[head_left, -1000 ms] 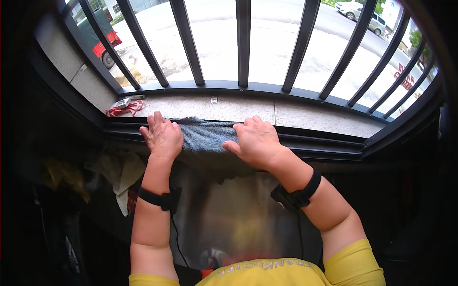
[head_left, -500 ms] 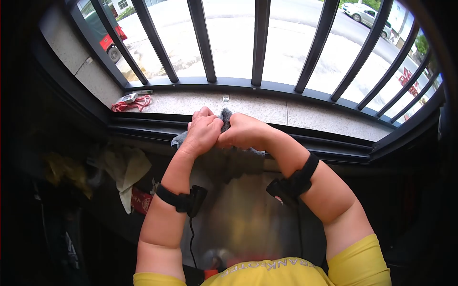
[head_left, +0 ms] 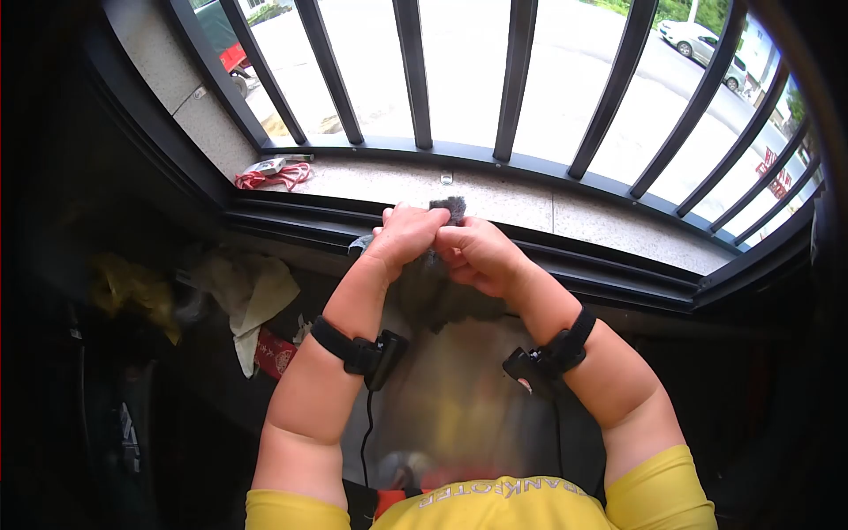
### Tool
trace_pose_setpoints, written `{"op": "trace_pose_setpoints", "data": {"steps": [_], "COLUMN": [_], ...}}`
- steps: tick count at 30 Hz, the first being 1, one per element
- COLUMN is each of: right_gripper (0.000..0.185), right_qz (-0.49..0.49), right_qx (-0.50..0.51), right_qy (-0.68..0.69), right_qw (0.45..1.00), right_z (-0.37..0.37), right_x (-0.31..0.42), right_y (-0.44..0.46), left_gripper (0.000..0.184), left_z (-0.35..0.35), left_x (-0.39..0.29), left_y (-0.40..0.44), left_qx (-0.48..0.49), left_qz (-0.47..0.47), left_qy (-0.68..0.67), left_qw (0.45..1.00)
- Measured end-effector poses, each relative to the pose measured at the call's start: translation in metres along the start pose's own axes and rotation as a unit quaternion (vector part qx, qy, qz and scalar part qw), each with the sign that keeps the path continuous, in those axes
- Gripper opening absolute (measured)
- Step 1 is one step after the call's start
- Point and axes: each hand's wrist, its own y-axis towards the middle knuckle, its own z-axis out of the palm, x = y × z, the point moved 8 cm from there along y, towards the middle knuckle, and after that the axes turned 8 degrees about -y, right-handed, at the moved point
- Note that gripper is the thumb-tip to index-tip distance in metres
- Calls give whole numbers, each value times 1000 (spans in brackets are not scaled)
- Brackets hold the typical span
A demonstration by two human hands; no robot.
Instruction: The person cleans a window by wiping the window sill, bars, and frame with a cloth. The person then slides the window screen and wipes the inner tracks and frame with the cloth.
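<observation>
Cloth: bunched in our two hands — a dark grey tuft pokes out just past the fingertips, and a paler corner shows left of the grip.
Long way of the cloth: we cannot tell it for sure, since the hands cover the middle; the parts in view run roughly across the grip.
Left hand: fingers curled over the cloth, thumb toward the tuft, paler corner beside its outer edge.
Right hand: fingers bent in, pinching the cloth close beside the left hand; both are about equally near the tuft.
Window track: directly under the grip, stretching out to both sides.
Stone sill: just beyond the grip, with the tuft over it.
Bars: past the sill, closing off the far side — nothing we see stands between our hands and the track.
Red cord: on the sill, well off to the grip's left.
Pale rag: nearer us than the grip, left of our left forearm.
</observation>
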Motion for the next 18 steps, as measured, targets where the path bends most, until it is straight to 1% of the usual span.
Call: {"op": "trace_pose_setpoints", "data": {"steps": [1, 2, 3, 5, 6, 7, 9, 10, 11, 12, 13, 14, 15, 16, 17, 18], "right_gripper": [11, 11, 11, 12, 14, 14, 13, 9, 10, 13, 21, 29, 42, 64, 73, 66], "right_qz": [-16, -25, -29, -48, -42, -42, -53, -62, -53, -45, -46, -42, 3, 15, 22, 14], "right_qx": [-13, -13, -10, -30, -17, -16, 13, 10, 54, 94, 99, 174, 251, 311, 379, 421], "right_qy": [-21, -17, -18, -10, -8, -8, 10, 2, -6, -34, -78, -116, -164, -158, -173, -193], "right_qw": [1000, 999, 999, 998, 999, 999, 998, 998, 997, 994, 991, 977, 954, 937, 909, 886], "right_z": [0, 0, 2, 1, 3, 6, 25, 38, 52, 70, 87, 110, 129, 144, 156, 161], "right_x": [0, 0, -2, -2, -2, -3, -4, -5, -14, -23, -31, -39, -57, -71, -84, -96], "right_y": [-1, -1, -3, -8, -9, -10, -22, -31, -38, -52, -69, -89, -106, -125, -142, -151], "left_gripper": [43, 43, 43, 46, 39, 39, 30, 25, 26, 27, 27, 26, 26, 26, 28, 30], "left_z": [4, 2, 3, 2, 1, 0, -4, -9, -16, -24, -32, -40, -46, -50, -60, -74], "left_x": [0, 4, 4, -1, -4, -2, -5, 1, 5, 14, 19, 42, 63, 67, 81, 101], "left_y": [0, -3, -4, -14, -22, -26, -43, -56, -75, -100, -129, -155, -185, -221, -255, -289], "left_qx": [27, -7, -10, -60, -75, -76, -70, -46, -59, -84, -76, -70, -62, -59, -71, -63], "left_qz": [6, -2, -10, 34, 63, 62, 141, 142, 160, 173, 180, 143, 123, 55, 36, 25], "left_qy": [3, -28, 10, 6, -41, -41, -179, -237, -272, -250, -233, -276, -337, -412, -408, -370], "left_qw": [1000, 1000, 1000, 998, 994, 994, 971, 960, 947, 949, 953, 948, 931, 907, 910, 926]}}
